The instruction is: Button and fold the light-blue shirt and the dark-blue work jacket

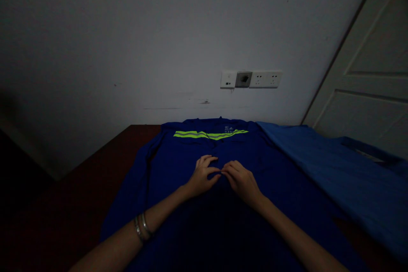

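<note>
Blue shirt [174,157] sits pinched by the right hand [242,182]; left hand's [200,178] thumb and forefinger nearly meet, grip unclear.

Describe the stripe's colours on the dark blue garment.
The stripe is bright yellow-green with grey running through it; the head view shows it best.

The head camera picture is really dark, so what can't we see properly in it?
All in the head view:
Anything between the fingertips where the left hand and right hand meet: too small and dark.
Small print on the dark blue garment: too small to read.
That garment's near end: lost in shadow.
Part of the lighter blue cloth: cut off by the right edge.
</note>
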The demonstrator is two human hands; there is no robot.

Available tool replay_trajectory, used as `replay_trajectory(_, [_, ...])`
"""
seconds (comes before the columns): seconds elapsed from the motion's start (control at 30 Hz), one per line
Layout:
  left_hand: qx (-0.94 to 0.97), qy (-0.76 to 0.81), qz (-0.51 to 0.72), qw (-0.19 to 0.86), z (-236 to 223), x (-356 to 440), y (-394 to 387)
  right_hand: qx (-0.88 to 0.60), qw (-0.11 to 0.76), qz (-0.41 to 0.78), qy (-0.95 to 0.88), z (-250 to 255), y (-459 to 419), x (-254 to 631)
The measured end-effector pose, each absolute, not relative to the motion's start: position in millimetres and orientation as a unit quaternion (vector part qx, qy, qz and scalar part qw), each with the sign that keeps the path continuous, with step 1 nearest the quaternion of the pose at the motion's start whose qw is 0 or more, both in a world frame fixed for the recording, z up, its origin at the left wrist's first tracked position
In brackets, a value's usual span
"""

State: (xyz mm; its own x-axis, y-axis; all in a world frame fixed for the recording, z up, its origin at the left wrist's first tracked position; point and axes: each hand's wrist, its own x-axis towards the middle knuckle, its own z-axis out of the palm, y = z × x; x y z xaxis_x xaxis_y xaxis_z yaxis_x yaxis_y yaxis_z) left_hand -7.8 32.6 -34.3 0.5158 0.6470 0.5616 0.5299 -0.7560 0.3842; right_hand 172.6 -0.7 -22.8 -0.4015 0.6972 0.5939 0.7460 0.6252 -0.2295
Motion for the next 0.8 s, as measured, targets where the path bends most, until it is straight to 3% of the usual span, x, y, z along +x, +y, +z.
replay_trajectory(0.57, [0.841, 0.401, 0.341, 0.126, -25.6, -4.6, 27.1, -0.419, 0.384, 0.039, -0.822, -26.7, 6.1, 173.7])
replay_trajectory(0.8, [0.850, 0.385, 0.341, 0.116, -28.8, -4.7, 28.5, -0.375, 0.401, 0.015, -0.835, -19.7, 6.4, 177.1])
